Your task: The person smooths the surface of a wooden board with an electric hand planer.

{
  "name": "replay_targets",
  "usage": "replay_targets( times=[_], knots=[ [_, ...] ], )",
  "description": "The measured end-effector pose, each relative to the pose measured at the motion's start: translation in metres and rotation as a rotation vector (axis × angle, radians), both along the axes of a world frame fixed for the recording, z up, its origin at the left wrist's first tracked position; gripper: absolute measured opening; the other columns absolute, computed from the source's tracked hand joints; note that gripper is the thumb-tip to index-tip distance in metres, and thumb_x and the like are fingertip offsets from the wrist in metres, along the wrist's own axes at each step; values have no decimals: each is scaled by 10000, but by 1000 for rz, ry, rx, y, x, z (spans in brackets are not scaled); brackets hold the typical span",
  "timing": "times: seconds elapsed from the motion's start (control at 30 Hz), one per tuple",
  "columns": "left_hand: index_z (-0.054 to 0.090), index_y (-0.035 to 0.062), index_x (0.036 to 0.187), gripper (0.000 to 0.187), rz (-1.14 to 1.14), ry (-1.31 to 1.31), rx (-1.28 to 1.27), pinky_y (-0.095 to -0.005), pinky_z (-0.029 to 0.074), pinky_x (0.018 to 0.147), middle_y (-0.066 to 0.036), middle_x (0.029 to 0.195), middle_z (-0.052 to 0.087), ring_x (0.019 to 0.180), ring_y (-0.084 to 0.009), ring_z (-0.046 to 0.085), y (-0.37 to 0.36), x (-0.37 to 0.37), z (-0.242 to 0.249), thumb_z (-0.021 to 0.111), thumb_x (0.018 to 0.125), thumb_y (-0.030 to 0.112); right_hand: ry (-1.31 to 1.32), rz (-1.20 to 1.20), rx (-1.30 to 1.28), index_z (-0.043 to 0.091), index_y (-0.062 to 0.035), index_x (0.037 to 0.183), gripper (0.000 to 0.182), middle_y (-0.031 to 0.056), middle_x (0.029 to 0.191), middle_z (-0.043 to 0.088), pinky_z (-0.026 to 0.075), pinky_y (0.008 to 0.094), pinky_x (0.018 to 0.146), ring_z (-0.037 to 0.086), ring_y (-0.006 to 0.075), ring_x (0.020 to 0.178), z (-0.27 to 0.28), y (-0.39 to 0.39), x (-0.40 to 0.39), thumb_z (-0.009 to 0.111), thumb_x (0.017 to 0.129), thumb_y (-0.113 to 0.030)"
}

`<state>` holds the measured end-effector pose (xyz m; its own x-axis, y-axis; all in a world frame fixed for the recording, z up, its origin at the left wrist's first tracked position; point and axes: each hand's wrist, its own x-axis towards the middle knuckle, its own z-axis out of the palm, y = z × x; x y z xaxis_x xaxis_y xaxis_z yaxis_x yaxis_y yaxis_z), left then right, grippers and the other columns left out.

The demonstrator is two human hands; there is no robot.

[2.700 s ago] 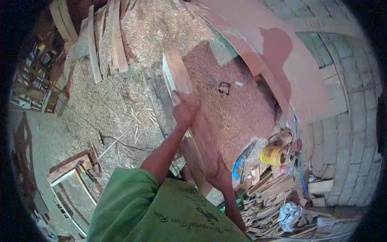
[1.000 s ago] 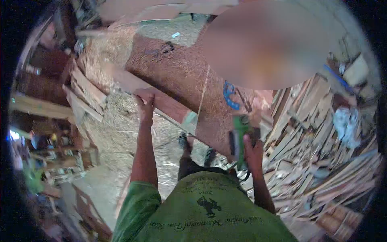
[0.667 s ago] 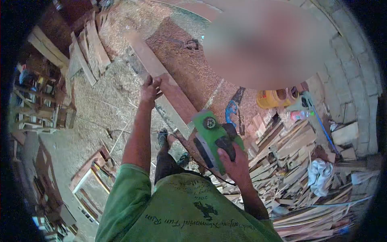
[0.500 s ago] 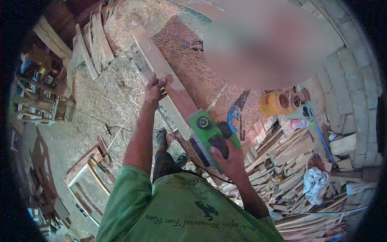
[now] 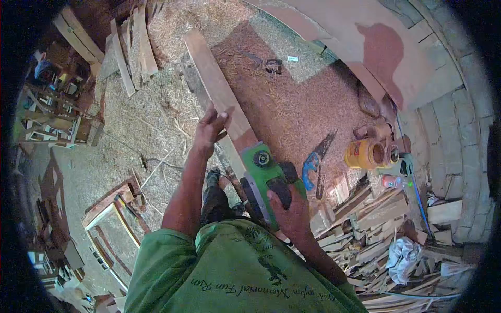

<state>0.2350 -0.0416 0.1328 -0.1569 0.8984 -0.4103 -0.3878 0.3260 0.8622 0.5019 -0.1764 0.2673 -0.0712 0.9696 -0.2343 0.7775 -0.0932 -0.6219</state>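
Observation:
A green electric hand planer (image 5: 259, 175) with a round black knob rests on a long wooden board (image 5: 224, 88). My right hand (image 5: 293, 211) is closed around the planer's rear black handle. Ahead of the planer, my left hand (image 5: 211, 128) grips the board's left edge, with the thumb toward its upper face. The board runs diagonally away from my body, and its near end is hidden under the planer and my shirt. A rough timber support (image 5: 195, 83) shows along the board's left side.
Wood shavings cover the floor. To the right lie a blue-handled saw (image 5: 312, 172), a yellow container (image 5: 360, 154), a plastic bottle (image 5: 394, 181) and a pile of wood scraps (image 5: 360, 219). A wooden frame (image 5: 112, 216) lies at the lower left. A cord (image 5: 167, 166) crosses the floor.
The view has shifted slightly, showing more of the panel at the upper right. My left hand sits a little closer to the planer along the board. My right hand keeps its hold.

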Motion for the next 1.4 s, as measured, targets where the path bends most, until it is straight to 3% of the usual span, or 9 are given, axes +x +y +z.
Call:
replay_targets(
  times=[0.27,0.4,0.73,0.87,0.97,1.1,1.23,1.3,1.4],
  knots=[
    [243,178,1662,1024,-83,-366,42,-559,240,1216,-43,1749,126,1494,-486,305,0,-35,-39,217,922,886,58,6,78,638,62,1179,618,270,980,701,541,482,831,690,441,911,4,53,-47,726,932,-497],
    [252,202,1658,993,-76,-484,0,-604,73,1257,-20,1739,165,1524,-497,243,-1,-39,-25,58,937,858,50,31,45,656,64,1141,592,274,1004,690,533,484,848,687,425,929,7,85,-70,720,938,-489],
    [255,134,1652,997,-132,-628,60,-558,90,1270,-33,1722,234,1509,-446,305,0,-54,-38,46,962,823,9,70,80,661,33,1184,629,283,1017,708,546,519,868,699,463,969,2,154,-128,640,964,-556],
    [373,87,1597,1091,-115,-639,36,-482,381,1118,-130,1582,472,1386,-362,485,1,-55,-44,243,896,912,48,119,253,697,37,1076,525,245,922,714,551,489,783,716,409,863,-13,197,-160,688,961,-475],
    [222,53,1644,1020,-90,-662,-89,-545,157,1260,-94,1698,286,1502,-413,346,1,-58,-49,105,979,816,258,149,208,714,21,1018,504,237,862,723,553,486,732,717,416,786,-25,237,-193,690,955,-479],
    [132,119,1673,970,-237,-391,206,-526,213,1246,-66,1740,165,1548,-407,264,-5,-51,-116,395,975,741,151,141,363,722,1,946,504,219,809,725,547,476,696,713,411,743,-34,281,-239,691,944,-502],
    [97,212,1688,912,-251,-222,215,-457,253,1239,-61,1749,131,1558,-355,267,-13,-44,-66,498,986,632,67,125,459,721,-17,837,543,186,701,701,538,488,637,705,386,671,-51,350,-295,688,931,-551],
    [113,168,1680,1017,-156,-79,179,-413,300,1221,-135,1698,275,1516,-335,365,-1,-27,-91,655,932,594,39,109,554,716,-24,794,555,164,645,682,532,488,597,700,359,616,-63,392,-330,681,937,-559],
    [120,37,1654,1268,-312,366,-116,-414,357,1191,-248,1594,426,1456,-363,451,5,-40,-5,850,779,593,201,128,410,691,-22,714,605,127,591,650,523,458,542,679,290,539,-64,439,-374,671,939,-583]
  ],
)
